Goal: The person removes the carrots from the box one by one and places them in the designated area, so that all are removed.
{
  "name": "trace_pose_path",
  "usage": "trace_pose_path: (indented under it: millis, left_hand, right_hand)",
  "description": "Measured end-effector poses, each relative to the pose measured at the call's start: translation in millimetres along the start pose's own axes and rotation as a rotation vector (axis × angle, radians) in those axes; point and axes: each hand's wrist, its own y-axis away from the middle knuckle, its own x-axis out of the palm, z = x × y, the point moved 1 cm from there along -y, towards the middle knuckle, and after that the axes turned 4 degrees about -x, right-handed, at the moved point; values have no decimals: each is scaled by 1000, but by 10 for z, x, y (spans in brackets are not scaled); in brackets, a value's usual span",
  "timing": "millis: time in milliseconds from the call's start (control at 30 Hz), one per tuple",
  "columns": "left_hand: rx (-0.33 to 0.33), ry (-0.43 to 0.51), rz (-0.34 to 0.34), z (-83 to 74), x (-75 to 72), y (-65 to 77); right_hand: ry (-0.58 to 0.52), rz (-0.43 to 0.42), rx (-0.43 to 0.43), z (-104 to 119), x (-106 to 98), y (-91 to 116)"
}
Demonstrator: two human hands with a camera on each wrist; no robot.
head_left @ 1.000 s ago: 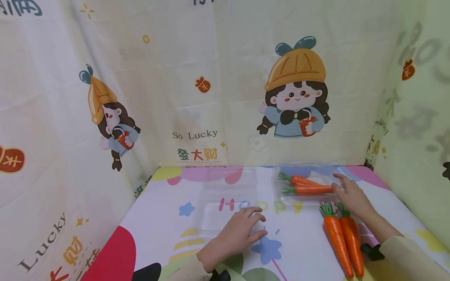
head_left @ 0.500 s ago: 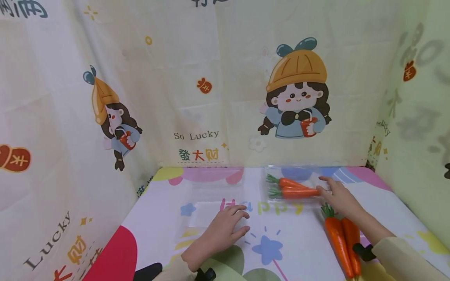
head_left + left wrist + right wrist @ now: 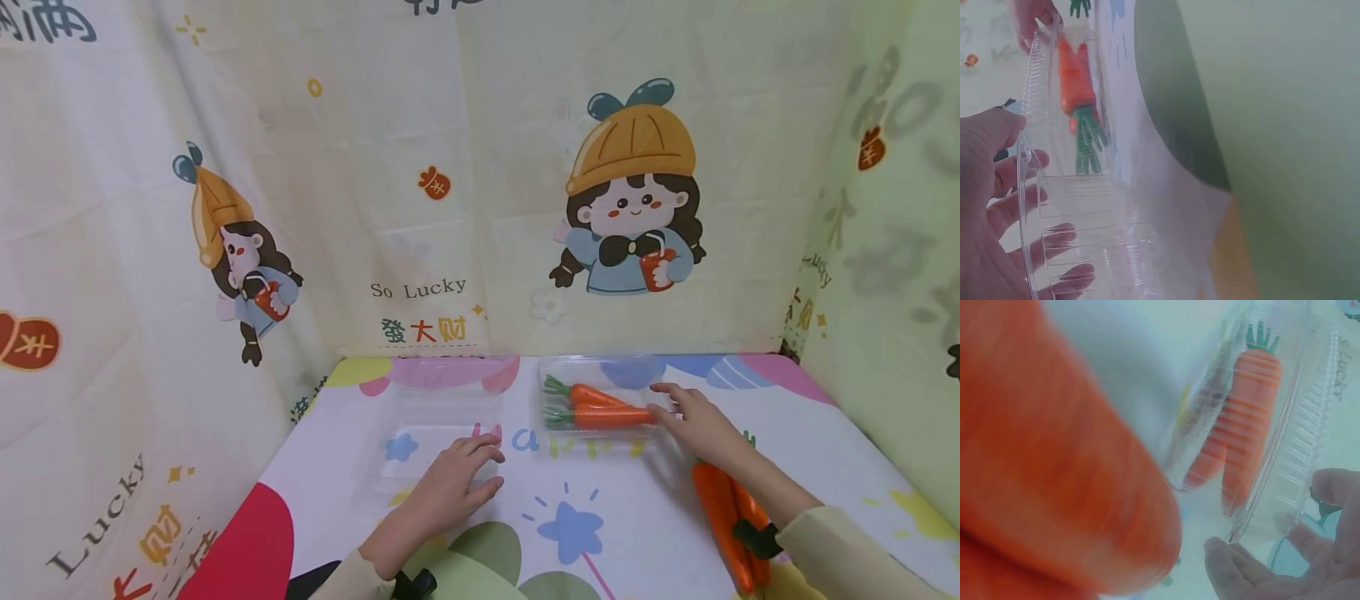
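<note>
My left hand [image 3: 453, 479] holds the right side of a clear plastic box [image 3: 390, 467]. In the left wrist view its thumb [image 3: 1004, 125] is at the rim, and the fingers show through the plastic. Two orange toy carrots with green tops [image 3: 603, 417] lie side by side in another clear box [image 3: 637, 367]. My right hand [image 3: 697, 421] grips that box's right end, near the carrots' tips. In the right wrist view, thumb and fingers sit around its end wall [image 3: 1272, 531].
Two larger carrots [image 3: 720, 517] lie on the table below my right forearm, which partly covers them. One large carrot [image 3: 1072, 469] fills the left of the right wrist view. A printed cloth [image 3: 510, 208] walls the table [image 3: 645, 533] behind and at the sides.
The box with the carrots has slid left across the table with my right hand. My left hand and its box have also shifted left. The larger carrots stay put, more covered now.
</note>
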Motion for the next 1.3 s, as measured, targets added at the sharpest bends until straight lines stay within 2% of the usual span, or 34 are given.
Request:
trace_pose_path:
  millis: [200,400,500,567,633,733,867,1000,1100,1167,1300]
  left_hand:
    - [-26,48,0,83,-39,47]
    - [-88,87,-6,111,-106,82]
    - [-97,65,-49,44,-131,59]
    - [-96,40,-90,-37,-141,16]
    - [-101,53,-126,-140,-135,-42]
    - [-127,195,-147,-308,-101,-136]
    - [-187,487,-151,-499,10,-264]
    - [-288,738,-183,-611,141,-395]
    - [-382,854,-224,-627,226,-478]
    - [-441,889,-242,-623,272,-519]
    - [-544,992,-220,-582,350,-576]
  right_hand:
    - [7,14,6,82,22,-15]
    - [-1,2,-11,136,63,-19]
    - [-2,5,6,165,93,-13]
    - [-2,12,23,183,109,-10]
    - [-6,13,38,199,118,2]
    - [-20,4,33,209,128,18]
    - [-60,-3,51,219,130,60]
    - [-153,9,144,226,106,105]
    - [-288,37,216,205,81,133]
    - [-394,61,257,173,81,142]
    - [-532,108,312,118,87,155]
